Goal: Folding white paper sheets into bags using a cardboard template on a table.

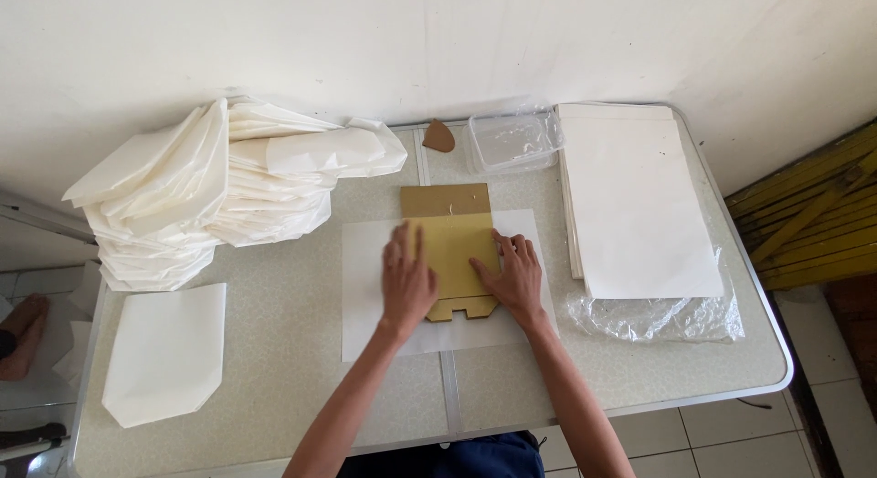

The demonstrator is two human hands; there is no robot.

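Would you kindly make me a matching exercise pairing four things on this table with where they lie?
1. brown cardboard template
2. clear plastic tub
3. flat stack of white paper sheets
4. pile of folded white paper bags

a. table's left side
b. under both hands
c. table's right side
d. back edge, by the wall

Pairs: 1-b, 2-d, 3-c, 4-a

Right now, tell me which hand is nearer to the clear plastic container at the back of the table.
Right. The right hand lies on the cardboard template's right edge, almost straight below the clear plastic container; the left hand rests farther left.
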